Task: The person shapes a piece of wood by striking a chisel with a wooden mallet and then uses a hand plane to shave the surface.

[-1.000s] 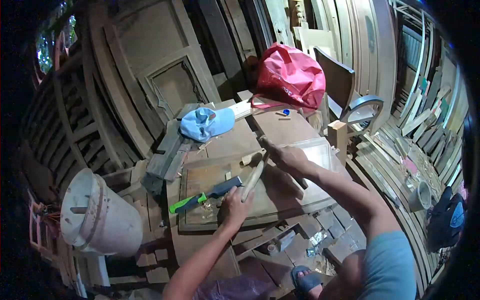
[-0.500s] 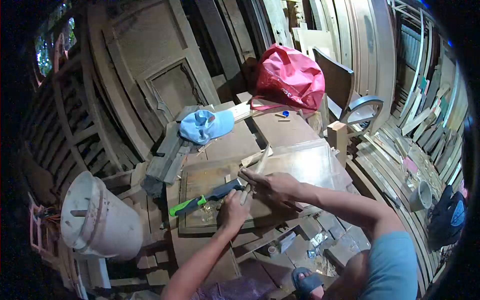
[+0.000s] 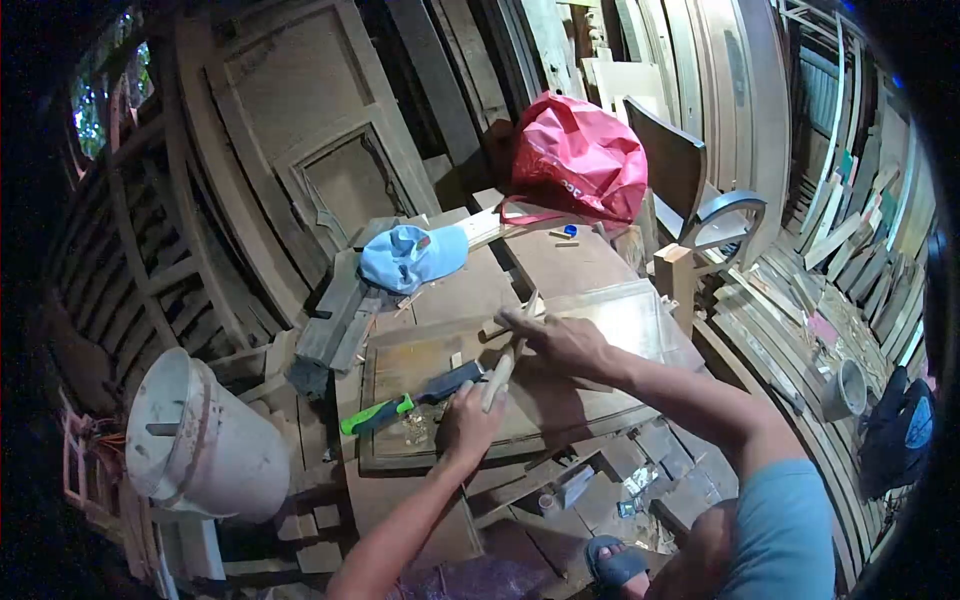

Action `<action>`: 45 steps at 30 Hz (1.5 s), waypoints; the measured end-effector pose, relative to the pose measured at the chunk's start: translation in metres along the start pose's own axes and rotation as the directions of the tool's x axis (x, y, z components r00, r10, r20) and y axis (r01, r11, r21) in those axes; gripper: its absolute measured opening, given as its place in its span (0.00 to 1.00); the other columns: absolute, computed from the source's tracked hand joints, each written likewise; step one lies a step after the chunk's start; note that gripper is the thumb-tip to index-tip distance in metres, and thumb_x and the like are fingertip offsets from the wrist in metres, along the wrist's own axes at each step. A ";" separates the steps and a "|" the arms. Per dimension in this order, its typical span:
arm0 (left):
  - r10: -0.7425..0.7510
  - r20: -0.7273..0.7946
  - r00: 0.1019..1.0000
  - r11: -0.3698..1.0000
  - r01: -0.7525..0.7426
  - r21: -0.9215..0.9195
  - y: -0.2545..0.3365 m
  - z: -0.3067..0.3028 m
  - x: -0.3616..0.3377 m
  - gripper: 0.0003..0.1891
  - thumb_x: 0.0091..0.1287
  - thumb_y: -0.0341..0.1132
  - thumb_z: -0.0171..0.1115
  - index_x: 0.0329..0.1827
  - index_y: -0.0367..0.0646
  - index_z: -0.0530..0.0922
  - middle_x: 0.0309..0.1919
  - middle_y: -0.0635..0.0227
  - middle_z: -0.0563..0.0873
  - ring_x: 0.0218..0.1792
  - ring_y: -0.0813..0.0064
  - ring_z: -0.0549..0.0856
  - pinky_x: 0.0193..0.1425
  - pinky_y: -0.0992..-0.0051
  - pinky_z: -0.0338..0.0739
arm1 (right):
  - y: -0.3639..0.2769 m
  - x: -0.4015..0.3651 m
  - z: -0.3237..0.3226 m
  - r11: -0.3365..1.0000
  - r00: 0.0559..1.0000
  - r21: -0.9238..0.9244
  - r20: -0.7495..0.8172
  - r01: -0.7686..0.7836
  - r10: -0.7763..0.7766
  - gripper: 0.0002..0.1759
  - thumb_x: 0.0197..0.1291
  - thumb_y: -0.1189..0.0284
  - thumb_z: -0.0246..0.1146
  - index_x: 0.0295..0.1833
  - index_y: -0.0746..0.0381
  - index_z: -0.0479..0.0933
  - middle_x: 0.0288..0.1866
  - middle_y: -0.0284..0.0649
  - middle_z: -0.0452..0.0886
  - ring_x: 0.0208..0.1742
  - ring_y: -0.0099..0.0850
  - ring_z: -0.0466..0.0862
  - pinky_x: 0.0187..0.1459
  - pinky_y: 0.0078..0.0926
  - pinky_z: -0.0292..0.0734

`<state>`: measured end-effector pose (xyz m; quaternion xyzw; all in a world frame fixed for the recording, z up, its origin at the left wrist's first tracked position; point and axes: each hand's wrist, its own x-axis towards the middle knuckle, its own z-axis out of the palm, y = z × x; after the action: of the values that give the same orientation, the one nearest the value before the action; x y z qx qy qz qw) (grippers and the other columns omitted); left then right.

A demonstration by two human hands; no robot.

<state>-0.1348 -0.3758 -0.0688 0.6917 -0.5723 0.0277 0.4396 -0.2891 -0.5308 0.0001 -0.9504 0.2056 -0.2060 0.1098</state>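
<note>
Wooden stick (image 3: 503,365): single head view, dead centre of frame. It lies slanted across the wooden panel (image 3: 400,355), running from 1 o'clock down to 7 o'clock.

- Left hand (image 3: 468,420): closed around the lower end, thumb side up, heel on the panel.
- Right hand (image 3: 560,340): fingers curled over the upper end. Can't tell if anything else is tucked in that grip, as the view is too small.
- Knife (image 3: 405,403): green handle, dark blade. It lies flat on the panel at 9 o'clock of my left hand, with the blade tip almost touching my knuckles. Small chips sit just below it.
- Around the panel: blue cap (image 3: 410,255) at 11 o'clock, red bag (image 3: 580,160) at 12, white bucket (image 3: 205,440) well off at 9, and my sandalled foot (image 3: 612,562) at 5 among loose offcuts.

Risks, as I judge them:
- The blade sits right beside my left hand, so a slip of that grip towards 9 o'clock puts my knuckles on the edge.
- The stick is only hand-held, with no clamp. If my hands push unevenly, it could roll or skid on the panel.
- The panel rests on stacked scrap, so hard pressure at its near edge may rock it.
- The knife could get nudged off towards my foot.
</note>
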 end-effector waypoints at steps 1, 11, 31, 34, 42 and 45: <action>-0.048 0.028 0.998 0.999 0.048 0.013 0.008 -0.006 0.002 0.16 0.61 0.41 0.64 0.31 0.33 0.79 0.24 0.47 0.78 0.29 0.47 0.79 0.34 0.57 0.74 | 0.002 0.003 -0.005 1.000 1.000 -0.002 -0.004 0.002 -0.002 0.39 0.58 0.59 0.62 0.74 0.39 0.54 0.36 0.49 0.83 0.30 0.50 0.83 0.28 0.46 0.77; -0.007 0.024 1.000 1.000 0.007 0.020 -0.007 0.004 -0.002 0.17 0.64 0.45 0.60 0.30 0.36 0.79 0.30 0.51 0.80 0.32 0.48 0.81 0.35 0.56 0.75 | 0.033 0.016 0.002 0.972 0.990 -0.187 -0.003 -0.140 0.142 0.39 0.59 0.67 0.58 0.74 0.39 0.51 0.31 0.54 0.81 0.28 0.50 0.83 0.26 0.46 0.77; 0.086 0.182 0.980 0.966 -0.126 0.225 0.002 -0.004 0.001 0.10 0.59 0.34 0.61 0.39 0.37 0.80 0.34 0.54 0.81 0.39 0.51 0.81 0.45 0.59 0.76 | -0.024 -0.011 0.009 0.987 0.929 0.093 0.359 -0.129 0.087 0.42 0.62 0.68 0.54 0.76 0.32 0.42 0.33 0.55 0.81 0.34 0.53 0.83 0.35 0.47 0.76; -0.095 0.128 0.987 0.993 0.085 0.081 0.018 -0.012 0.003 0.11 0.59 0.37 0.64 0.34 0.38 0.76 0.31 0.51 0.79 0.35 0.46 0.80 0.39 0.57 0.74 | 0.002 0.002 -0.004 0.991 0.987 0.082 0.128 -0.105 0.094 0.35 0.61 0.66 0.53 0.74 0.38 0.54 0.30 0.55 0.80 0.31 0.52 0.83 0.30 0.47 0.75; 0.028 0.140 0.990 0.978 -0.056 0.202 0.007 -0.001 -0.001 0.19 0.63 0.48 0.61 0.38 0.37 0.76 0.35 0.53 0.79 0.38 0.51 0.80 0.45 0.58 0.73 | 0.030 -0.003 0.000 0.991 0.987 0.019 0.100 -0.132 0.129 0.32 0.61 0.70 0.50 0.73 0.46 0.57 0.30 0.57 0.80 0.30 0.55 0.82 0.31 0.49 0.75; 0.046 0.166 0.985 0.960 -0.089 0.265 0.013 -0.006 -0.002 0.24 0.64 0.52 0.58 0.45 0.34 0.75 0.38 0.49 0.78 0.42 0.50 0.79 0.49 0.56 0.71 | 0.065 -0.006 0.038 0.989 0.973 -0.070 0.183 -0.133 0.143 0.33 0.60 0.69 0.53 0.73 0.47 0.58 0.36 0.59 0.82 0.34 0.55 0.83 0.35 0.48 0.76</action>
<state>-0.1435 -0.3699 -0.0583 0.7255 -0.6196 0.0658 0.2924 -0.3002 -0.5810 -0.0550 -0.9517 0.2657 -0.1015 0.1155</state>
